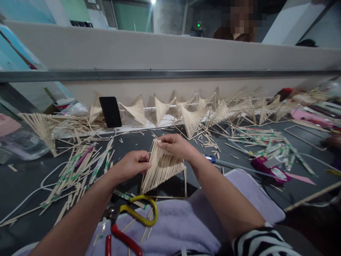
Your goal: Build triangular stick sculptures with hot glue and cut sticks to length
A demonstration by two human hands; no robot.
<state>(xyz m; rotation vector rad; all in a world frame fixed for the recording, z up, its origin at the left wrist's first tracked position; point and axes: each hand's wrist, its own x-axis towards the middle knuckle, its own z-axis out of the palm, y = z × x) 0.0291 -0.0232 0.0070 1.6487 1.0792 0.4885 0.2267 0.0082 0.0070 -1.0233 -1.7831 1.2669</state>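
Note:
A twisted, fan-like model of thin wooden sticks [164, 165] stands in front of me on the dark table. My left hand [134, 163] grips its left edge, thumb and fingers pinched together. At the top corner, my right hand [174, 145] is closed on the stick ends, its fingertips partly hidden. Below the model, yellow-handled scissors [153, 211] and red-handled pliers [125, 240] lie on a lilac cloth [183, 220]. Loose sticks with green paper bands [74, 174] are heaped to the left of my left hand.
Several finished-looking stick models [135, 110] line the back, with a black phone [110, 112] upright among them. A purple tape measure [269, 169], a blue-handled tool [210, 159] and more banded sticks [266, 140] lie right. A clear plastic jug [26, 142] stands left. A person [237, 21] is beyond the partition.

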